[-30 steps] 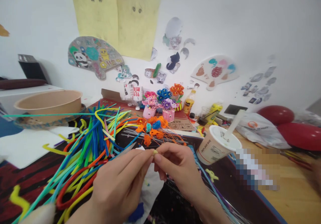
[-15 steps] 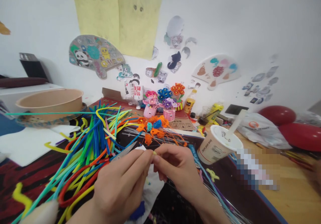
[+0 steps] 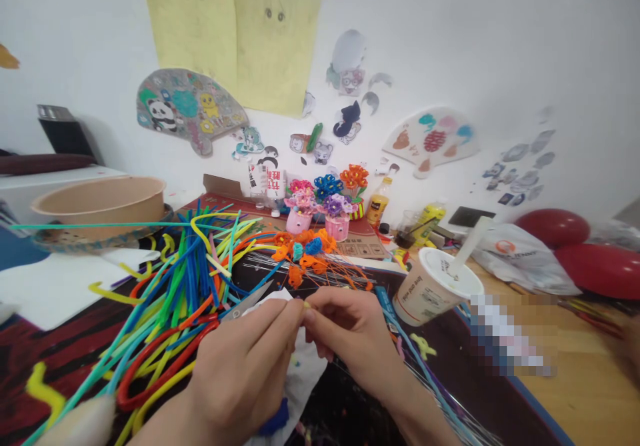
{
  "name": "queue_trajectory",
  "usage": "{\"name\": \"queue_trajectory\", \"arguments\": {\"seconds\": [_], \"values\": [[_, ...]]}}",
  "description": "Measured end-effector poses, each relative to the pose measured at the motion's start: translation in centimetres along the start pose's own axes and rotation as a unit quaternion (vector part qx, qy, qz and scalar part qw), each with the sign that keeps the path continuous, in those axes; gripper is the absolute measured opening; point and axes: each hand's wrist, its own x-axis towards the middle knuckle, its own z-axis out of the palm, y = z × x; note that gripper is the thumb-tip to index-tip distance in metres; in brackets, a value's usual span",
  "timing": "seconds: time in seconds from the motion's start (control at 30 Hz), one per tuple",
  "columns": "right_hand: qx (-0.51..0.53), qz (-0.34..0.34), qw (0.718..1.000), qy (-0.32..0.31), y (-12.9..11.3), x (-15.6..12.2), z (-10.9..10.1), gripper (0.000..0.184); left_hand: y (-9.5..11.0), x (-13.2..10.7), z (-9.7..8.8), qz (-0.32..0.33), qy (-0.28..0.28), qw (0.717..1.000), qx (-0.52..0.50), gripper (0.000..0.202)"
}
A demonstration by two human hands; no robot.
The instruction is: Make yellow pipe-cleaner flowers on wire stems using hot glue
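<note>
My left hand (image 3: 240, 359) and my right hand (image 3: 350, 333) meet at the fingertips in the middle of the head view. Pinched between them is a small yellow piece (image 3: 307, 305), mostly covered by the fingers; it looks like pipe cleaner. Below lies a crumpled white paper (image 3: 307, 369). A scissors blade (image 3: 254, 298) points out beside my left hand. Left of it spreads a heap of coloured pipe cleaners (image 3: 193, 273). Beyond my fingers rest orange pipe-cleaner flowers (image 3: 327, 241) on thin wire stems.
A lidded paper cup (image 3: 425, 293) with a straw stands close to my right hand. Farther back are small potted pipe-cleaner flowers (image 3: 337, 226) and a juice bottle (image 3: 379, 203). A beige basin (image 3: 100, 206) is at left, red balloons (image 3: 600, 269) at right.
Both hands stay almost in place, still pinching the yellow piece. My left hand has shifted very slightly to the right.
</note>
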Motion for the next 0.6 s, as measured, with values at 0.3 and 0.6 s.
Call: {"name": "queue_trajectory", "arguments": {"seconds": [0.3,0.6], "values": [[-0.010,0.005,1.000,-0.006,-0.11,0.08,-0.04,0.036,-0.03,0.40,-0.11,0.031,0.010,0.999,0.038,0.030],[-0.010,0.012,1.000,-0.022,-0.09,0.16,-0.19,0.035,-0.47,0.21,-0.22,0.003,-0.021,0.999,-0.041,0.027]]}}
